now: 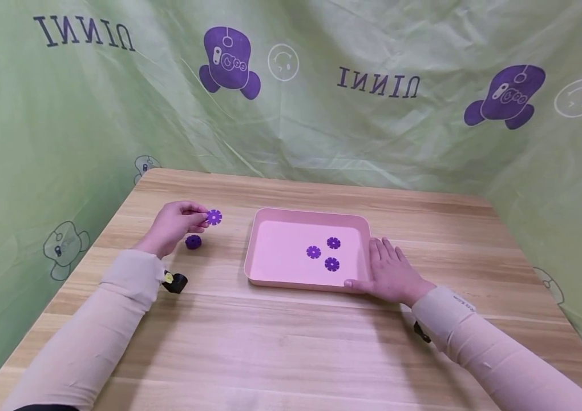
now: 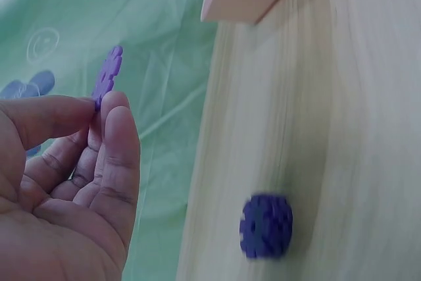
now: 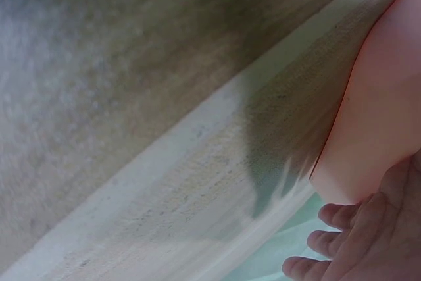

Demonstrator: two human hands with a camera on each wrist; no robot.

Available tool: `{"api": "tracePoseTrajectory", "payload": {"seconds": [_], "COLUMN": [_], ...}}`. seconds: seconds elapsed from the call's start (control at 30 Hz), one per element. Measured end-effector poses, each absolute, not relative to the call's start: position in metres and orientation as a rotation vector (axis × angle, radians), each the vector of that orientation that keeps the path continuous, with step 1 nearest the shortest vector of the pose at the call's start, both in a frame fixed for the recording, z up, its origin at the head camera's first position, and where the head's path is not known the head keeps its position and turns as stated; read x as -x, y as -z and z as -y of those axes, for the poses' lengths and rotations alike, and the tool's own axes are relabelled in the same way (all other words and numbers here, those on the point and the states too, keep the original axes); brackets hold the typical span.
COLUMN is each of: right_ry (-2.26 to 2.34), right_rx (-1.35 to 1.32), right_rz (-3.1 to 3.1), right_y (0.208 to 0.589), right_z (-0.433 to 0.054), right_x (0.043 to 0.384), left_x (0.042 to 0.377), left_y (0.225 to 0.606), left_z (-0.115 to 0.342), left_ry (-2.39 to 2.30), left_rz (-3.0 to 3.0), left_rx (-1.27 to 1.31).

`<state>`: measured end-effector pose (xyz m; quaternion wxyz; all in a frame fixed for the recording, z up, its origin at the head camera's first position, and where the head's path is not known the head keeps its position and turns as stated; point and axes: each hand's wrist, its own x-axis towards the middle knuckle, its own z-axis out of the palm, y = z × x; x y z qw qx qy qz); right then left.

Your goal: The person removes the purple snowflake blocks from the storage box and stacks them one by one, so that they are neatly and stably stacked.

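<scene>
Between thumb and fingertips my left hand (image 1: 175,224) pinches a purple notched disc (image 1: 214,217), held up above the table left of the pink tray. The left wrist view shows that disc (image 2: 108,77) nearly edge-on at the fingertips. Below the hand, a small stack of darker purple notched discs (image 1: 193,242) sits on the wood; it also appears as a stack (image 2: 266,226) in the left wrist view. My right hand (image 1: 392,273) rests against the tray's near right corner, fingers extended along its side, thumb over the rim. Three purple discs (image 1: 332,264) lie apart inside the pink tray (image 1: 275,279).
The wooden table (image 1: 270,348) extends around the tray on every side. A green printed curtain (image 1: 322,142) hangs behind its far edge and along both sides. A black wrist device (image 1: 174,282) shows beside my left cuff.
</scene>
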<state>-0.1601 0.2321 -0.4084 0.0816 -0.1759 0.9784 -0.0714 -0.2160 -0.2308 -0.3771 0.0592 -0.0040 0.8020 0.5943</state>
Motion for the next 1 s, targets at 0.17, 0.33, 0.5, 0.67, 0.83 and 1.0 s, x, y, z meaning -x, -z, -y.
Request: {"api": "tracePoseTrajectory", "payload": {"seconds": [0.17,0.33,0.5,0.67,0.83,1.0], "right_ry": [0.218,0.214,0.211,0.219,0.225,0.236], "right_rx": [0.518,0.523,0.530,0.548,0.554,0.550], "right_rz": [-2.923,-2.925,-2.930,-2.931,-2.932,-2.930], "right_y": [0.409,0.409,0.409,0.408,0.409,0.408], "right_z": [-0.231,-0.231,-0.232,-0.233,-0.233,-0.233], "right_x": [0.160,0.159,0.159,0.159,0.159,0.160], "left_x": [0.214,0.210,0.207,0.207,0.206,0.205], "left_y": [0.381,0.387,0.393,0.397,0.400,0.403], "left_z": [0.248,0.265,0.275,0.280,0.282,0.284], "left_ry": [-1.791,-1.748,-1.684,-1.663,-1.628,-1.572], "left_rz": [-2.443,-2.436,-2.450,-2.435,-2.434,-2.451], "left_rx": [0.034,0.082,0.086,0.078,0.085,0.094]}}
